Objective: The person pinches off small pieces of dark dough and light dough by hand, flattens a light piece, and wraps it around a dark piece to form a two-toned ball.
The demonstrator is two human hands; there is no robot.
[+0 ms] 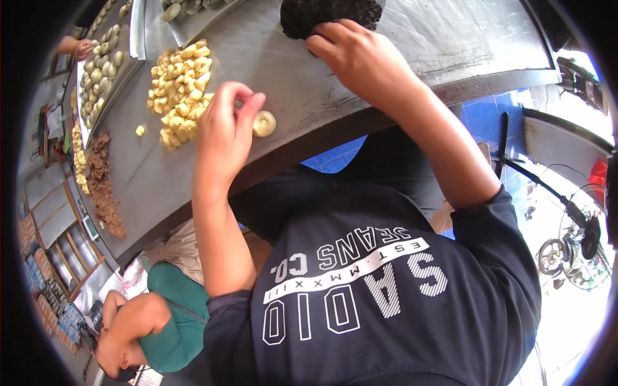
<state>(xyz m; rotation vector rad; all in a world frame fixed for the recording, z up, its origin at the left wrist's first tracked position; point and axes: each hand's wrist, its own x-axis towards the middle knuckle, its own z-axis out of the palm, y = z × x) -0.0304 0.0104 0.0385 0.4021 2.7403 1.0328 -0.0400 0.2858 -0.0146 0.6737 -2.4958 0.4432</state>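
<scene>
Near the table's front edge, my left hand (pixel 222 132) is raised with fingers loosely curled and the thumb a little apart; nothing shows between them. Right beside its thumb is a small round of pale dough (pixel 264 123) with a dent in its middle. My right hand (pixel 360 61) reaches to the far side, its bent fingers pressed together at the near edge of a mound of dark, nearly black paste (pixel 331 16). The fingertips are partly hidden there. Left of my left hand lies a heap of small yellow dough pieces (pixel 183 87).
On the metal table (pixel 444 45), trays of greenish filled rounds (pixel 103 71) stand at the far left, with a brown crumbly heap (pixel 103 183) nearer. Another person's hand (pixel 80 49) is at one tray. A person in green (pixel 174 315) sits at lower left. A fan (pixel 579 225) stands right.
</scene>
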